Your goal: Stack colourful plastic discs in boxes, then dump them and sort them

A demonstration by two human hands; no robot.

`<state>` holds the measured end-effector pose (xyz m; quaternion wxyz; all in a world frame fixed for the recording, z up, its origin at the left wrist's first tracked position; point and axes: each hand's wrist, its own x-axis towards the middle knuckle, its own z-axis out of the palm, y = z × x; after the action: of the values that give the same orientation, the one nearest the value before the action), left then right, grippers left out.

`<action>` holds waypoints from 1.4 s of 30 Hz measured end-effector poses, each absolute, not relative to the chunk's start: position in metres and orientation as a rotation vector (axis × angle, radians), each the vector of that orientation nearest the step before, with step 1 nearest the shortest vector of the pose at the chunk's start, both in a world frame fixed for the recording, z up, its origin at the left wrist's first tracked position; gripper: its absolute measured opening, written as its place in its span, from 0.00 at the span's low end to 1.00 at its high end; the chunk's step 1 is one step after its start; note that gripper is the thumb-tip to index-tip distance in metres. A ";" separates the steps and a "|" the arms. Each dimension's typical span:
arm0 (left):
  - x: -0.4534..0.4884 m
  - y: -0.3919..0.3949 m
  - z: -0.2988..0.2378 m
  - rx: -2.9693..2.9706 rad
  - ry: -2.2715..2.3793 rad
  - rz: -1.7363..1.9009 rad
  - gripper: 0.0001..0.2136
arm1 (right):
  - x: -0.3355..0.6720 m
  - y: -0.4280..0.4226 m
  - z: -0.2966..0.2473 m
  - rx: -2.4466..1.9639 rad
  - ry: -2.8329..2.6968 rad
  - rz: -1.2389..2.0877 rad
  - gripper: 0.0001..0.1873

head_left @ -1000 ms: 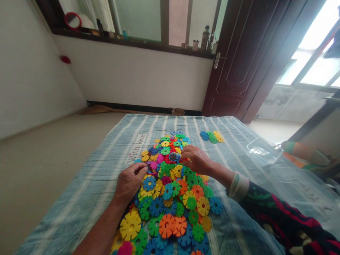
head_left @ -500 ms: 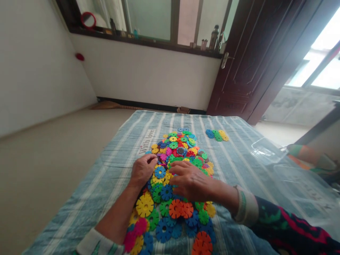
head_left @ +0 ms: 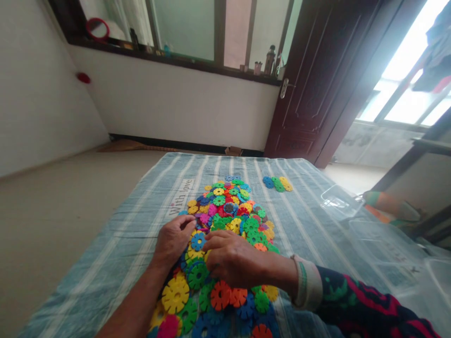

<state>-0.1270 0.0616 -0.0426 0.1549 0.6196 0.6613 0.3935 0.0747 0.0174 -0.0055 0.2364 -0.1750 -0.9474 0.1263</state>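
A heap of coloured plastic snowflake discs (head_left: 225,213) lies on a blue striped cloth (head_left: 299,220). My left hand (head_left: 172,241) rests at the heap's left edge, its fingers curled and their tips touching discs beside a blue disc (head_left: 198,241). My right hand (head_left: 234,258) lies palm down across the near part of the heap, fingers bent toward the same blue disc. What the fingertips pinch, if anything, is hidden. A small separate group of blue, green and yellow discs (head_left: 278,183) sits further back on the cloth.
Clear plastic containers (head_left: 340,202) and a larger clear bin (head_left: 387,244) lie at the right on the cloth. A dark wooden door (head_left: 317,80) stands behind. Bottles line the window sill (head_left: 211,63). Bare floor (head_left: 52,202) is at the left.
My right hand has drawn back from the far middle of the heap to its near part, closing in beside my left hand. My left hand has hardly moved.
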 end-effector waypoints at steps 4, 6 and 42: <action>-0.128 0.062 -0.041 1.742 1.910 1.107 0.16 | 0.107 0.060 0.008 -0.565 -2.324 0.533 0.04; -0.128 0.061 -0.040 1.728 1.911 1.094 0.16 | 0.138 0.098 0.014 -0.799 -2.189 0.458 0.03; -0.133 0.065 -0.041 1.753 2.023 1.068 0.15 | 0.242 0.221 -0.041 -1.769 -2.216 -0.231 0.12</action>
<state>-0.1330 0.0648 -0.0410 0.1292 0.6032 0.6961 0.3673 0.2422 0.2210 -0.0407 0.1478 -0.6150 -0.7704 -0.0802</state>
